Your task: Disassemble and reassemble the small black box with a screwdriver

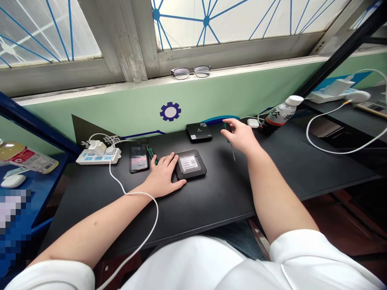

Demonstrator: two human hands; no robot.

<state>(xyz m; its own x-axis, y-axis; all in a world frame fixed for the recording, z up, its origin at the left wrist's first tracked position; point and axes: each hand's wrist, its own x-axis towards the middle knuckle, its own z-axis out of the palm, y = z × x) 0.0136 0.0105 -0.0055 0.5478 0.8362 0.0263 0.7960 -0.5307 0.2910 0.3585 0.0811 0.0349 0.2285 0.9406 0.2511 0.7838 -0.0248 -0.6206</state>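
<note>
You sit at a black desk [211, 201] set against a pale green wall [121, 108] that bears a blue gear emblem [170, 111]. Above it, frosted windows [242, 16] in worn grey frames, crossed by blue lines, let in soft daylight. A second black desk [347, 125] stands to your right, and reddish-brown floor [347, 217] shows below it.

Arms forward, left hand [165, 176] flat, right hand [241, 136] raised, fingers curled

Black box [191, 164] (label up); slanted screwdriver [232, 152]
</note>
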